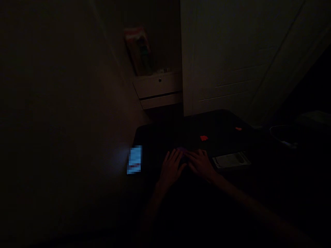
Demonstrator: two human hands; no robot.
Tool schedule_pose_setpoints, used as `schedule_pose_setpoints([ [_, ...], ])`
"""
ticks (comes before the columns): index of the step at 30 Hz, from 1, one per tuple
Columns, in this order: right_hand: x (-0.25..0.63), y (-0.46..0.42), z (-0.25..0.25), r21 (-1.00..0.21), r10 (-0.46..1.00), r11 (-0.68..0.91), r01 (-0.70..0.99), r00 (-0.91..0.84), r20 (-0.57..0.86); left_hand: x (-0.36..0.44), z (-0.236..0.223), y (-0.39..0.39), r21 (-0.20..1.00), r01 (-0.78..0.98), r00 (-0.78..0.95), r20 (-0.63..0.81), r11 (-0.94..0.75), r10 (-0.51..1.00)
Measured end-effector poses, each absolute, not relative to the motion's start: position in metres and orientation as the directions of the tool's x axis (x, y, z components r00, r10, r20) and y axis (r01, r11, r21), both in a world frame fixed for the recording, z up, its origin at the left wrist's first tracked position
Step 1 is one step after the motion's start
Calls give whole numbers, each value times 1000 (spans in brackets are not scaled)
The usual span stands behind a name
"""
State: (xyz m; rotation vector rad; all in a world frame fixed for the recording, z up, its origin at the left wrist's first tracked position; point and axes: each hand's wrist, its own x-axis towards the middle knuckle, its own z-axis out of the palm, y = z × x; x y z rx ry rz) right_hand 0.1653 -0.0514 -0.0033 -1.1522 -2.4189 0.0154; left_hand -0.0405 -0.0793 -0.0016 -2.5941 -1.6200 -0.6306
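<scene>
With fingers loosely extended, the left hand and right hand are meeting at a dim purple item on the dark table; whether they are gripping it, I cannot tell. At left, a screen is glowing.

Left hand and right hand are close together over the black round-cornered desk; a dim purple item plugs the gap at their fingertips. Lane leftward runs to the glowing blue-white rectangular screen; dark plain wall blocks beyond. Right side tight: flat pale rectangular packet just beside. Ahead-right, room between two small red pieces; pale panelled door bounds the far edge.
</scene>
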Motion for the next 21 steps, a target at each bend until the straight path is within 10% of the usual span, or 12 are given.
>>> schedule_pose_setpoints([
  [21,186,-26,-7,-189,717,683,705,-597,360,-20,1,-79,144,883,380,339,-446,861],
])
